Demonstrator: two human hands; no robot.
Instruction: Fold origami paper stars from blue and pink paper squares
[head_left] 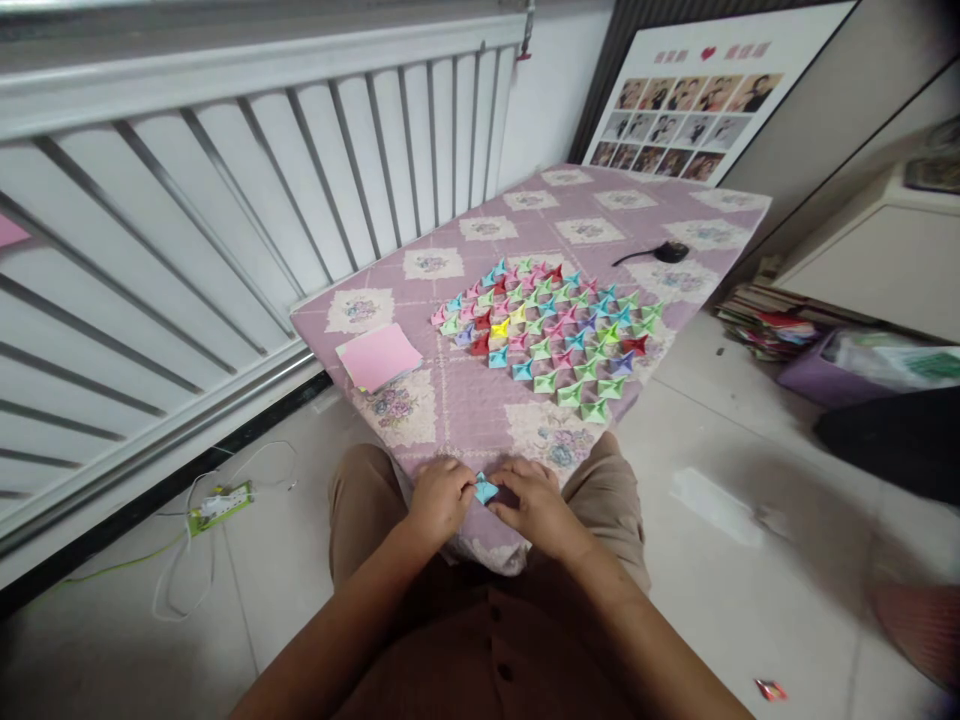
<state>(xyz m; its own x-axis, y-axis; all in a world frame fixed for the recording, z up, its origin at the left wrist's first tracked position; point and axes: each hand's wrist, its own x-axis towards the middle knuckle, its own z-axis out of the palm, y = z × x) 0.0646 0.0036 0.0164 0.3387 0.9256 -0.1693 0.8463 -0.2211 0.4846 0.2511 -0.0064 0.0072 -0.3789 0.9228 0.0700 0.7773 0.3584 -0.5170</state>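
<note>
At the left, a white slatted radiator (330, 150) runs along the desk (457, 400), which has a mauve flowered cloth; a power strip (225, 505) with white cords lies on the floor (289, 600). A pink paper stack (381, 357) rests near the desk's left edge. At the near end, the left hand (441, 500) has its fingers drawn narrow on the left side of a blue folded paper (484, 488). The right hand (534, 505) pinches its right side, index finger and thumb close together. Beyond and to the right, many-coloured folded pieces (541, 350) stand in slanting rows, apart from the hands. Farther right lies a small black object (670, 251) with a thin tail, nearer than the photo board (686, 100) at the far end.
</note>
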